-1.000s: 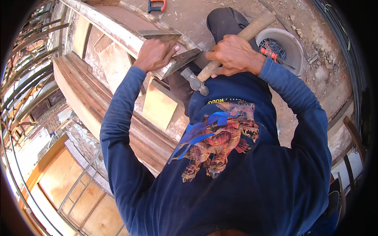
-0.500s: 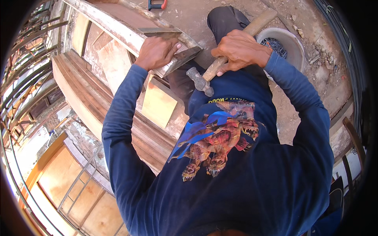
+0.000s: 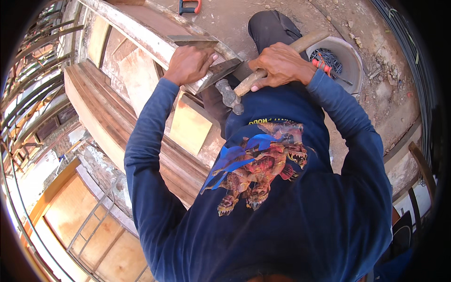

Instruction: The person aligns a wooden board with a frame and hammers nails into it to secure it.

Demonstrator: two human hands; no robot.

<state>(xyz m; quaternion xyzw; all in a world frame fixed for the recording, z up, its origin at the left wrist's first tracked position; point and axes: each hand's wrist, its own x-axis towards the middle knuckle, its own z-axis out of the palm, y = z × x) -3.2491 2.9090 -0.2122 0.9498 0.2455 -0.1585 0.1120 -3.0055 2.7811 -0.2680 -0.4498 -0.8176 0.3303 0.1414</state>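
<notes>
My right hand (image 3: 280, 65) is closed round the wooden handle of a hammer (image 3: 307, 41). The steel head points left and down, near the cut end of a long wooden frame (image 3: 134, 29). On that frame's near corner rests my left hand (image 3: 189, 65), its fingers curled over the edge and partly hidden, thumb toward the hammer. A dark wood piece (image 3: 218, 74) crosses the corner beside the left thumb. Past my right wrist stands a pale bucket (image 3: 353, 56) holding loose nails (image 3: 329, 57) and a screwdriver with a red handle (image 3: 321, 66).
Several long brown boards (image 3: 108, 113) lie stacked on the left, with a pale plywood piece (image 3: 190, 124) beside them. A tool with a red and black handle (image 3: 190, 8) lies on the floor at the top. Dark rods (image 3: 408, 42) run along the right edge.
The hammer and my right hand have shifted slightly left, bringing the head closer to the frame's corner. The screwdriver in the bucket now shows past my wrist. My left hand stays on the frame.
</notes>
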